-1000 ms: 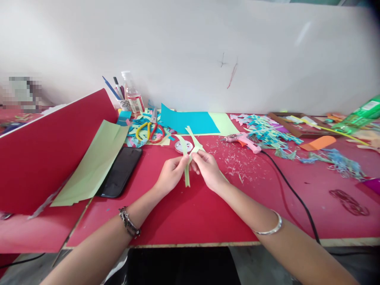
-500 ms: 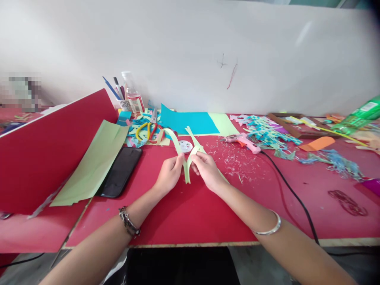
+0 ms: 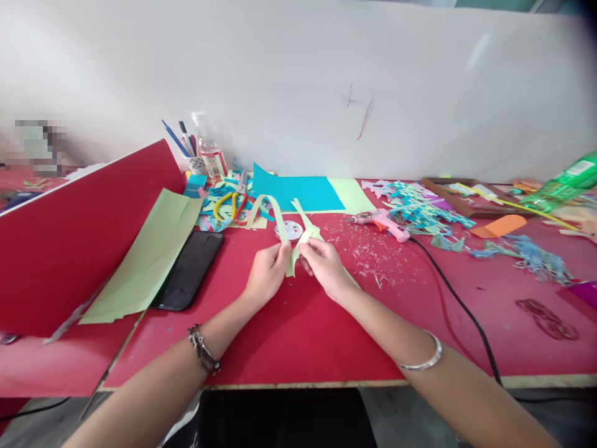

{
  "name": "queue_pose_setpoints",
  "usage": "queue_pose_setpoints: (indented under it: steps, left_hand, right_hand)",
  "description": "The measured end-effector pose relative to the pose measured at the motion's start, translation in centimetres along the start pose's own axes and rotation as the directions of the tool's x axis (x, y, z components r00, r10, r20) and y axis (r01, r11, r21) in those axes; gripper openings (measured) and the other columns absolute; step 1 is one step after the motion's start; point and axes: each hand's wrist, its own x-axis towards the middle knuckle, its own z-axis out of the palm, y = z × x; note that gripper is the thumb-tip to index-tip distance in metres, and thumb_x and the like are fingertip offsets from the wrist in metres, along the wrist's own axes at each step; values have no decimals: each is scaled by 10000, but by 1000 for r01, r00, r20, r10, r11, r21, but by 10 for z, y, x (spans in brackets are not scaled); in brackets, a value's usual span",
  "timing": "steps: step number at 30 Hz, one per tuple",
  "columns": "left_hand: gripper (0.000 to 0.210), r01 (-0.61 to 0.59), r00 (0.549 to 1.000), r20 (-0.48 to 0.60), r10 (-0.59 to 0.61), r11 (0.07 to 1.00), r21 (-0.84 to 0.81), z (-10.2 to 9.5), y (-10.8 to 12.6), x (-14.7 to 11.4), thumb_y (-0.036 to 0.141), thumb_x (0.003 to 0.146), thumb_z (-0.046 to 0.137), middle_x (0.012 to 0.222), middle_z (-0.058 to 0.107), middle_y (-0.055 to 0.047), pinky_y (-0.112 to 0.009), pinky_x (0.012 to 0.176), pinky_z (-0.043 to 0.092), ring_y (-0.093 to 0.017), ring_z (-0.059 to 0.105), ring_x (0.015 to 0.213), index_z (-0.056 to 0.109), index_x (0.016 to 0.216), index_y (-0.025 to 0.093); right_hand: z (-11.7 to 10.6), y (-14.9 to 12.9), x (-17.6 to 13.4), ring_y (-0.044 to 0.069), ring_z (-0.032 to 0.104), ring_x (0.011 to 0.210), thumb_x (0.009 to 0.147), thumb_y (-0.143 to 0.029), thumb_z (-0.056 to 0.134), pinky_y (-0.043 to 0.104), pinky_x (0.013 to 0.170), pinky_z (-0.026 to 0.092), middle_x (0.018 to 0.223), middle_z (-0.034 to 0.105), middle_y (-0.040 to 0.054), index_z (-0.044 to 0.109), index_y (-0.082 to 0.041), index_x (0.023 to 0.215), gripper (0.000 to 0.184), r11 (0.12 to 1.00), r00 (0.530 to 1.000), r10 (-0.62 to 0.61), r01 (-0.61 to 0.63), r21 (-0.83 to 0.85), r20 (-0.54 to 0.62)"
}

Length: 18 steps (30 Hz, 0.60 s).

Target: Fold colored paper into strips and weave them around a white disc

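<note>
Between thumb and fingers, my left hand (image 3: 269,269) pinches a long pale green paper strip (image 3: 278,214) that curves up and over to the left. Close beside it, my right hand (image 3: 323,261) is closed on folded pale green paper strips (image 3: 308,235), crossed over each other with ends pointing up and down. One strip end trails out beneath my right wrist. A round white disc (image 3: 293,231) lies on the red table just behind the strips, partly covered by them.
Yellow-and-red-handled scissors (image 3: 234,202) lie among paper scraps. A pink glue gun (image 3: 383,223) rests at right, its black cord running to the front edge. A phone (image 3: 192,267), a green sheet (image 3: 140,267) and a raised red board (image 3: 84,242) stand left. Blue paper (image 3: 298,191) lies behind.
The lower strip ends between my hands have shifted up and left, closer together. The loop from my left hand now arches wider to the left. Both hands stay nearly in place.
</note>
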Motion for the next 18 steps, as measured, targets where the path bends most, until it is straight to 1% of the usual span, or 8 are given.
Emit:
queue_pose_setpoints:
  steps: [1, 4, 6, 9, 11, 15, 18]
  left_hand:
    - [418, -3, 1000, 17, 4, 1000, -14, 0, 0, 0, 410, 831, 317, 449, 305, 55, -191, 432, 236, -63, 305, 426, 378, 503, 158]
    - [421, -41, 992, 116, 41, 999, -10, 0, 0, 0, 421, 824, 334, 450, 335, 55, -189, 436, 242, -63, 318, 425, 456, 528, 146]
    - [419, -67, 989, 136, 66, 998, 1, -1, 0, -1, 412, 828, 331, 453, 371, 54, -186, 445, 254, -62, 331, 424, 507, 560, 141]
    - [434, -85, 989, 120, 85, 996, 0, -2, 2, -2, 386, 843, 310, 469, 437, 49, -178, 477, 286, -60, 365, 431, 539, 569, 140]
    - [438, -85, 990, 114, 85, 996, -5, -3, 3, -3, 378, 846, 310, 470, 452, 47, -175, 493, 297, -61, 377, 437, 548, 566, 140]
    - [450, -33, 993, 108, 39, 998, -49, -2, 6, -2, 385, 849, 295, 463, 437, 42, -181, 493, 304, -69, 375, 440, 553, 573, 141]
    - [436, 40, 998, 41, -36, 996, -83, -1, 5, 0, 402, 841, 303, 440, 398, 49, -188, 464, 292, -70, 350, 416, 501, 551, 144]
  right_hand:
    - [0, 1, 1, 65, 317, 394, 764, -378, 457, 204, 401, 252, 438, 359, -67, 412, -195, 571, 270, 1000, 1000, -7, 7, 14, -14]
    - [-1, 0, 2, 61, 315, 400, 772, -379, 448, 198, 409, 257, 444, 343, -69, 386, -192, 554, 294, 998, 997, -37, 41, 49, -71]
    - [-1, -2, 2, 62, 324, 404, 775, -378, 440, 199, 410, 261, 449, 344, -67, 384, -189, 548, 300, 998, 997, -43, 45, 38, -67]
    - [-1, -5, 0, 64, 346, 408, 773, -380, 439, 200, 404, 260, 453, 361, -61, 399, -187, 557, 292, 1000, 1000, -5, 5, -18, 31]
    - [0, -5, -1, 64, 358, 410, 777, -377, 434, 198, 404, 264, 453, 368, -60, 404, -185, 562, 290, 999, 997, 8, -6, -40, 73]
    - [1, -5, -2, 61, 368, 411, 783, -362, 427, 195, 412, 279, 451, 385, -59, 405, -181, 548, 297, 999, 998, -12, 14, -29, 64]
    - [2, -4, -2, 58, 366, 403, 785, -354, 430, 193, 410, 283, 446, 396, -58, 409, -178, 537, 305, 1000, 999, -20, 20, -1, 48]
